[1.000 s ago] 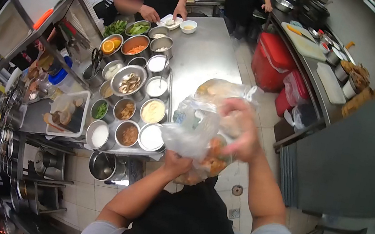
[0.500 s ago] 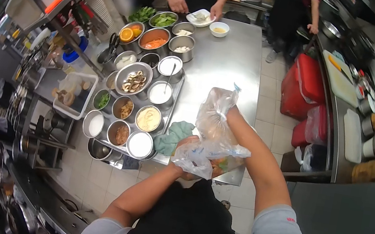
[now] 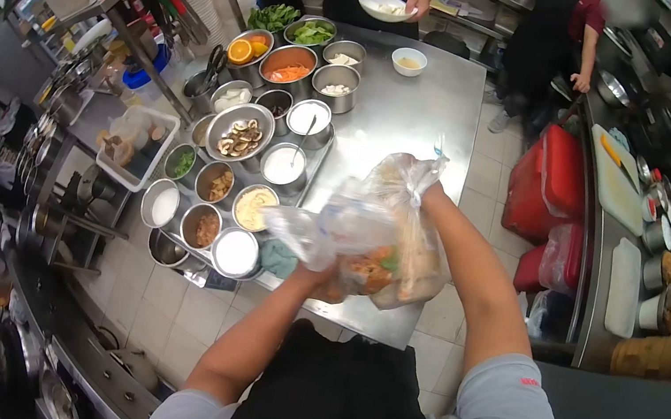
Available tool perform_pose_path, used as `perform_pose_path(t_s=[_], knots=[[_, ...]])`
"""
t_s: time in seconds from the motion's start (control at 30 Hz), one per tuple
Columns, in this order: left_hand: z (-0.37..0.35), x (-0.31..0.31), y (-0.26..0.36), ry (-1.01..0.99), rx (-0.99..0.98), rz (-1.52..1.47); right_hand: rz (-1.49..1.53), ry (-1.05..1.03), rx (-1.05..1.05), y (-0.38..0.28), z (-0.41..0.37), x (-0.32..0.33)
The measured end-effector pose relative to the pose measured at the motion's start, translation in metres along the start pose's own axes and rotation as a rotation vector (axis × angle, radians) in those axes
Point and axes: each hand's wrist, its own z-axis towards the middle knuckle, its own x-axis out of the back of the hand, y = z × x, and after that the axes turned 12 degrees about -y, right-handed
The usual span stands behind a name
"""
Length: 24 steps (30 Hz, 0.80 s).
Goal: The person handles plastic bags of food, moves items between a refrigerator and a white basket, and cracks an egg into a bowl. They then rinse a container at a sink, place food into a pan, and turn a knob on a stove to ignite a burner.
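Person in grey shirt and black apron stands at near end of steel table (image 3: 396, 121). Both hands on a clear plastic bag (image 3: 405, 222), held up in the air over the table's near edge, not resting on it. Right hand (image 3: 425, 192) clenched round the bag's gathered neck at the top, partly veiled by plastic. Left hand (image 3: 312, 280) grasps the bag from underneath, fingers closed into loose film. Orange-brown food pieces (image 3: 365, 273) sit in the bag's lower part.

Just left of the bag: green cloth (image 3: 280, 258) on the table, beside a tray of round steel containers (image 3: 251, 205) with sauces and chopped items. Bowl of sliced mushrooms (image 3: 241, 135) rests atop them. Far end: co-worker's hand holds a white dish (image 3: 386, 8); small white bowl (image 3: 408, 61) nearby. Red bin (image 3: 553, 172) on floor, right of table
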Motion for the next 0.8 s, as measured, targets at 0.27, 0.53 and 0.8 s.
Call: perform_pose_path(t_s=[0.27,0.53,0.8], knots=[[0.005,0.028,0.156,0.776,0.330,-0.179,-0.015,0.091,0.429,0.037,-0.052,0.017],[-0.044,0.049,0.203,1.129,0.341,-0.655,0.544,0.180,0.440,0.075,-0.176,-0.022],[-0.057,0.057,0.243,1.186,0.216,-0.775,1.583,-0.703,0.045,0.071,-0.272,0.078]])
